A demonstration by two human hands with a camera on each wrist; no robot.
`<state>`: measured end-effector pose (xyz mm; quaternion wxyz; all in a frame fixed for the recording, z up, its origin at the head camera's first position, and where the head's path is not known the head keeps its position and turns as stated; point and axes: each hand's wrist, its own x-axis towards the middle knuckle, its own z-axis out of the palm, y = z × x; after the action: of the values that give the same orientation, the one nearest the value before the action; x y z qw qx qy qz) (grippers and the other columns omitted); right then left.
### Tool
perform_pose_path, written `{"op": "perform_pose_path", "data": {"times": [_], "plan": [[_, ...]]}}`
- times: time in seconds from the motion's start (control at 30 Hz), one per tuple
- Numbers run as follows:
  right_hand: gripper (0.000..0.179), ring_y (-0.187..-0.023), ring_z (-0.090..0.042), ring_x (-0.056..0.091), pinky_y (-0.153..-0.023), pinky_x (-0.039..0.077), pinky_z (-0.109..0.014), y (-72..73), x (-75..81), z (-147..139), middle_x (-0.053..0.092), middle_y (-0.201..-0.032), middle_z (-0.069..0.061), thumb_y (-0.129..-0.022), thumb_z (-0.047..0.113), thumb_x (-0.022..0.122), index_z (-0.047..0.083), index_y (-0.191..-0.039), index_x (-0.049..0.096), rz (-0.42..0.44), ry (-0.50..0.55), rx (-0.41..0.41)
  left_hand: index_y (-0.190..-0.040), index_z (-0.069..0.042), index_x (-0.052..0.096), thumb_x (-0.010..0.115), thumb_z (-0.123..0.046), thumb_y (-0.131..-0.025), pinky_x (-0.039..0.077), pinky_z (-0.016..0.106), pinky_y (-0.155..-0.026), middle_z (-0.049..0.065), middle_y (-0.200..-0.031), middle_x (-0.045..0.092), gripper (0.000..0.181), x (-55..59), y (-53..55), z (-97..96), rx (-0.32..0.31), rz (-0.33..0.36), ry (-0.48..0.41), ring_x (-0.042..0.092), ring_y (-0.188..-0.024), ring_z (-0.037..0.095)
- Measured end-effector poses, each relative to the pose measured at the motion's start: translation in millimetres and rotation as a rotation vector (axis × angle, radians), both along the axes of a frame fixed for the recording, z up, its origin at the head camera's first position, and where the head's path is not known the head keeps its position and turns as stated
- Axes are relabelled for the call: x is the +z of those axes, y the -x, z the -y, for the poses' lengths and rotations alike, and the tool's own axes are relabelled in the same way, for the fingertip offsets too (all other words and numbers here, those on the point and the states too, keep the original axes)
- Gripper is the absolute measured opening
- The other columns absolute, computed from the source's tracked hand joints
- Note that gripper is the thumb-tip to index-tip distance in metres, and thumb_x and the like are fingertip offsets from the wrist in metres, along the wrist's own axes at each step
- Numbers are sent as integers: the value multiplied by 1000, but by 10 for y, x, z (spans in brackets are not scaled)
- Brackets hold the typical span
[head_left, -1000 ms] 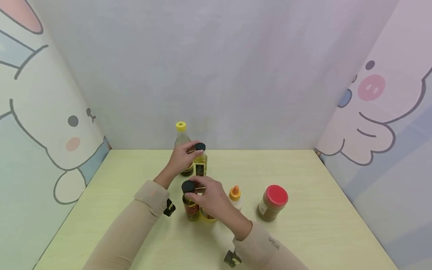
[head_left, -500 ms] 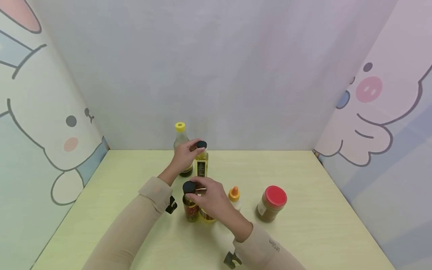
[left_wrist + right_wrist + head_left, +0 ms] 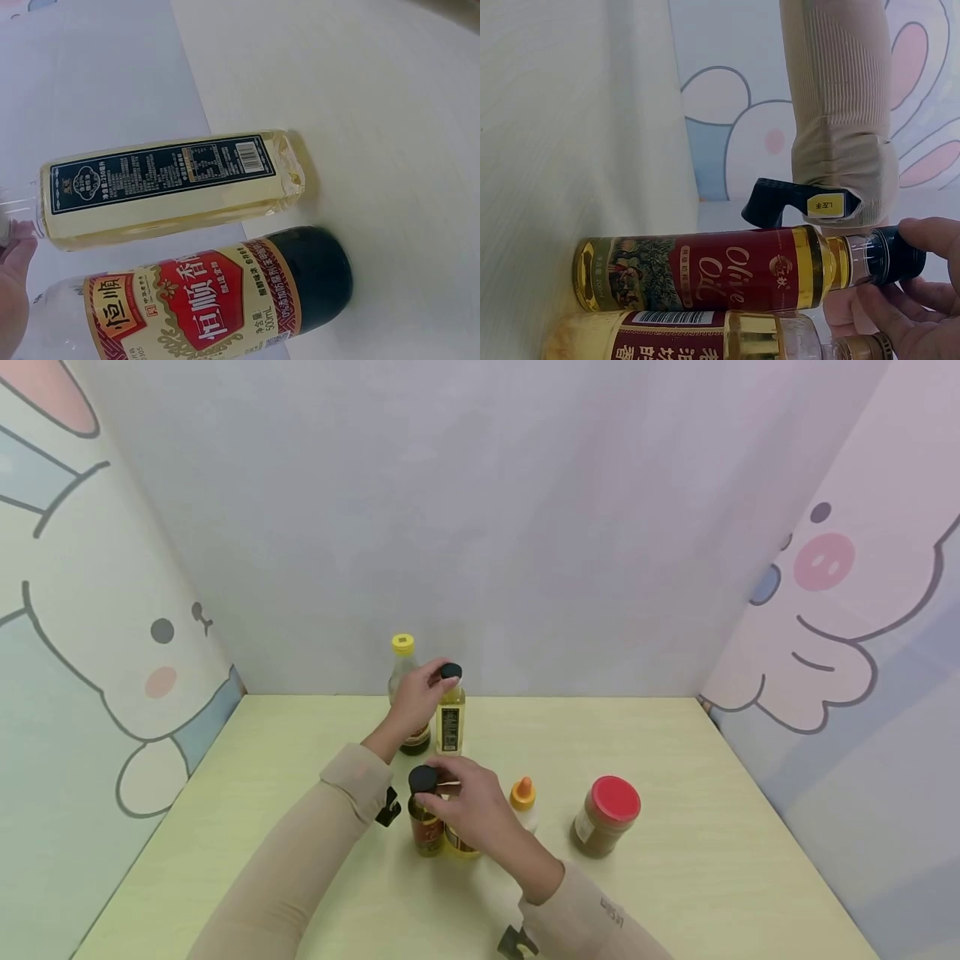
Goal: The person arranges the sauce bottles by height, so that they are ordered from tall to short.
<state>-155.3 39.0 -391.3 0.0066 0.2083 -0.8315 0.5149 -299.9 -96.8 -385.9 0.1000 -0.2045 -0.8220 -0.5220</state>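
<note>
My left hand [image 3: 420,697] pinches the black cap [image 3: 451,671] of a square clear bottle of pale yellow oil [image 3: 172,187], upright at the back. Just left of it stands a bottle with a yellow cap [image 3: 402,643], dark liquid and a red-and-cream label [image 3: 202,300], partly behind the hand. Nearer the front, fingers and thumb of my right hand [image 3: 468,802] hold the black cap [image 3: 900,255] of a slim olive oil bottle [image 3: 705,271] with a dark red label. Close beside that one is another bottle of yellow liquid [image 3: 757,337], mostly covered by the right hand in the head view.
Right of the right hand stands a white bottle with an orange nozzle [image 3: 522,793], partly hidden by the wrist. Farther right is a jar with a red lid [image 3: 615,799] and brown contents. Walls with cartoon animals enclose the pale wooden table [image 3: 637,735] at the back and sides.
My left hand and the square oil bottle have shifted slightly back and to the right, widening the gap to the olive oil bottle. The right hand stays at its cap.
</note>
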Motion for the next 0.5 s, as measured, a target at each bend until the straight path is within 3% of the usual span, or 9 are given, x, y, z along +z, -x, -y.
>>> {"op": "perform_pose_path", "data": {"times": [0.5], "plan": [[30, -95, -15, 67, -81, 55, -35, 0, -19, 7, 66, -108, -2, -86, 11, 76, 12, -114, 64, 3, -3, 1, -126, -3, 58, 58, -17, -100, 49, 41, -87, 15, -118, 64, 29, -34, 127, -26, 44, 60, 25, 60, -108, 26]]}}
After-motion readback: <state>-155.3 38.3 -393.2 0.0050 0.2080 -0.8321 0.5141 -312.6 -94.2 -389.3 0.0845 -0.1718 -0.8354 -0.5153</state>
